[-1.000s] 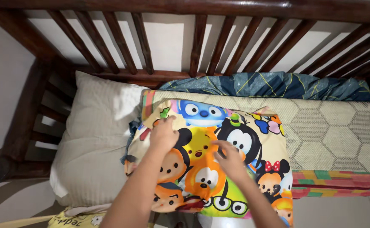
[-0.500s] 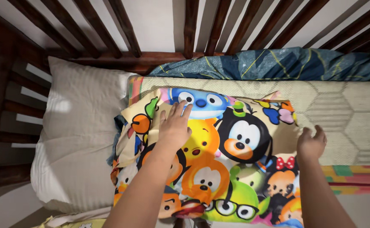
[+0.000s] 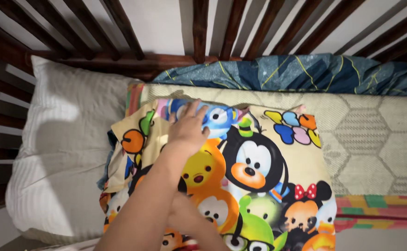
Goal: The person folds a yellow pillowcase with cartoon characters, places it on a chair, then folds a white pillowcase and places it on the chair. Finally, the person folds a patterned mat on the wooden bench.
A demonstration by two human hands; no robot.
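At the near edge of the bed, the right hand lay tucked under the left forearm on the cartoon-print pillow; whether its fingers were clenched or loose could not be told. The pillow was a soft, puffy rectangle in smooth cream cloth, crowded with round cartoon animal faces in orange, yellow, black and green, and it rested on the woven mat, just beside the white pillow. Farther up, the left hand lay flat and released on the pillow's upper left part, fingers spread, grasping nothing. The white pillow to the left had a fine ribbed texture. The mat was beige with a hexagon pattern and a striped coloured border. Beyond it lay a crumpled dark blue blanket with thin yellow lines, against the dark wooden slatted rail.
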